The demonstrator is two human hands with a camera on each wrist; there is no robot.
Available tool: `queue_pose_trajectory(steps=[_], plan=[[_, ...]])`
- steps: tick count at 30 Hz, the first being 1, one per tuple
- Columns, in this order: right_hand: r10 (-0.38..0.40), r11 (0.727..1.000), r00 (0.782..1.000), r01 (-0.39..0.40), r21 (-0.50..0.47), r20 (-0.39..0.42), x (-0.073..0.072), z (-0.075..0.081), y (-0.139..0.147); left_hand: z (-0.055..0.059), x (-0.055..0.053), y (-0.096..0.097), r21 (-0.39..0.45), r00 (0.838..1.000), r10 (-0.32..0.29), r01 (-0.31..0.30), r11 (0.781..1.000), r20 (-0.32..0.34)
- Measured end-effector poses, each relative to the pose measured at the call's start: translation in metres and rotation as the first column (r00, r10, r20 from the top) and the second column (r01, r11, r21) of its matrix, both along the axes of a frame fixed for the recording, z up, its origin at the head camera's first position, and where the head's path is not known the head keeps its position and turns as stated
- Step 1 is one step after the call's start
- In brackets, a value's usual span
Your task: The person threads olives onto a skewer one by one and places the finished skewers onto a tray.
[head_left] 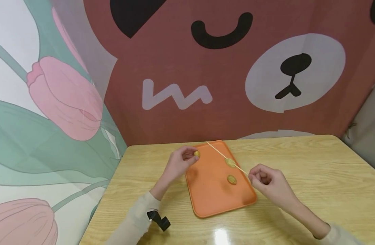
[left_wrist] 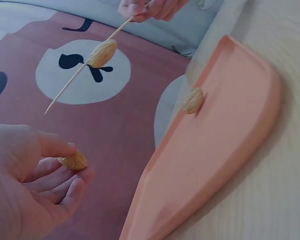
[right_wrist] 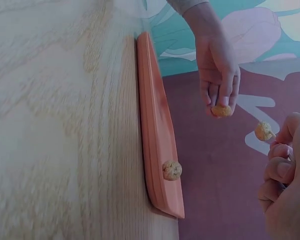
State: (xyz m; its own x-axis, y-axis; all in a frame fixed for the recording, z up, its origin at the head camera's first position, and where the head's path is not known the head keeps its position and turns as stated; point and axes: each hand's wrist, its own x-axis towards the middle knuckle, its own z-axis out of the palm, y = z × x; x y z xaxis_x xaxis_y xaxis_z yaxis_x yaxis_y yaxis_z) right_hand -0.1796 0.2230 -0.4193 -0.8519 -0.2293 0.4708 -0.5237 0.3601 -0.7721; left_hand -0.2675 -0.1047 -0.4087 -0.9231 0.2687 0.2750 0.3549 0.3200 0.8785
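Observation:
Between its thumb and fingers, my left hand [head_left: 180,161] pinches a small golden-brown ball [left_wrist: 75,161] of food with a rough surface. My right hand [head_left: 271,183] grips one end of a thin wooden skewer [head_left: 217,150], whose bare tip points up and left over the tray. A similar ball [left_wrist: 103,53] is threaded on the skewer, part way along it, in front of the right fingers. Another loose ball [head_left: 232,179] lies on the orange tray [head_left: 213,200], below the skewer. The two hands are apart, held above opposite sides of the tray.
The tray rests on a wooden table [head_left: 309,163] near its back edge. Behind stands a cloth backdrop [head_left: 163,126] printed with a bear, and tulips cover the left side. A black device [head_left: 159,220] is strapped to the left wrist.

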Motion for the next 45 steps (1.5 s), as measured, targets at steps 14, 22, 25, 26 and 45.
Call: queue_pose_trajectory(steps=[14,22,25,26,45], plan=[[0.104,0.995,0.992,-0.105,-0.001,-0.068,0.004,0.001,-0.008,0.006,-0.002,0.0,0.526,0.891,-0.322,0.115,0.843,0.321],[0.121,0.993,0.99,-0.12,0.008,-0.078,0.005,-0.003,-0.008,0.012,0.001,0.001,0.633,0.851,-0.384,0.082,0.77,0.357],[0.126,0.992,0.989,-0.127,0.003,-0.08,0.005,-0.004,-0.009,0.013,0.002,0.001,0.67,0.851,-0.397,0.073,0.739,0.345],[0.127,0.992,0.988,-0.128,0.0,-0.083,0.006,-0.004,-0.009,0.013,0.002,0.001,0.682,0.852,-0.398,0.068,0.728,0.34],[0.138,0.99,0.985,-0.139,-0.005,-0.106,0.009,-0.006,-0.011,0.017,0.004,0.003,0.835,0.852,-0.442,0.012,0.551,0.279]])
